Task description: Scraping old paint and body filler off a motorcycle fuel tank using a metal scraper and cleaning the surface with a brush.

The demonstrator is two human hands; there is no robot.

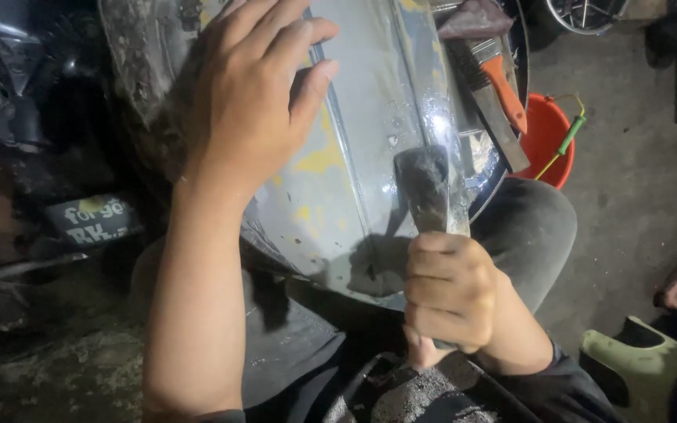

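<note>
Both forearms rise from the bottom edge of the frame, nearest the viewer. Largest in view is the curved metal panel [370, 117], which rests across the seated person's lap and tilts away toward the top of the frame; its grey surface is glossy and wet in places, with patches of yellow undercoat showing through near the middle and a darker, rough, rust-flecked band along its left edge. A raised crease runs lengthwise down the panel.

Left hand [248, 102]: fingers together and extended, palm laid flat against the upper left of the panel, not gripping anything.

Right hand [448, 294]: fist clamped around the handle of a dark scraping tool [425, 188], whose broad head lies against the lower middle of the panel, just beside the crease.

Paintbrush [495, 86] with an orange handle: lying on the panel's upper right edge, apart from both hands.

Red bucket [546, 137]: on the concrete floor behind the panel, partly hidden by it.

Green footwear [640, 360]: at lower right, well apart from the work.
</note>
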